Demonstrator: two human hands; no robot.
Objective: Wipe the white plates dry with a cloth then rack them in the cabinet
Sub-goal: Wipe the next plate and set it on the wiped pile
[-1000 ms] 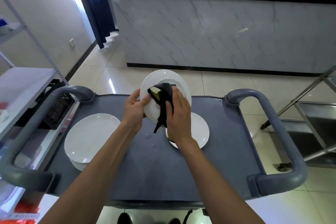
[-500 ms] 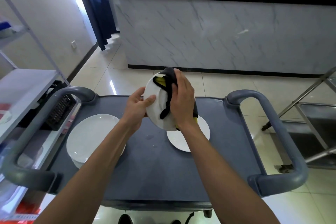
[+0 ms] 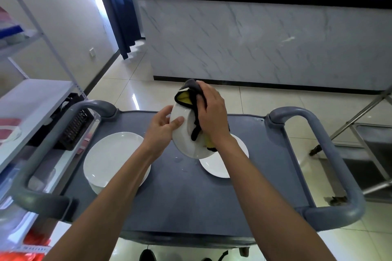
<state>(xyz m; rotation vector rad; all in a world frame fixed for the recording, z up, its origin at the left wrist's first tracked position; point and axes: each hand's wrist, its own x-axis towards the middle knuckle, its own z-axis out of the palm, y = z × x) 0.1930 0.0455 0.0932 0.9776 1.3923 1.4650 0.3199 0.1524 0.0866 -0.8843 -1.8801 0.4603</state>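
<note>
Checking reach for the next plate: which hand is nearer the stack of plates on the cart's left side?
Left. The left hand, holding the tilted plate, is just right of the stack; the right hand is farther right.

A restaurant or café service area is suggested. A long marble-faced counter (image 3: 254, 44) with a black top is seen, backed by what may be bottles, blurred. A grey service cart (image 3: 191, 197), metal shelving (image 3: 42, 34) and glossy tiled floor (image 3: 131, 87) are shown.
</note>
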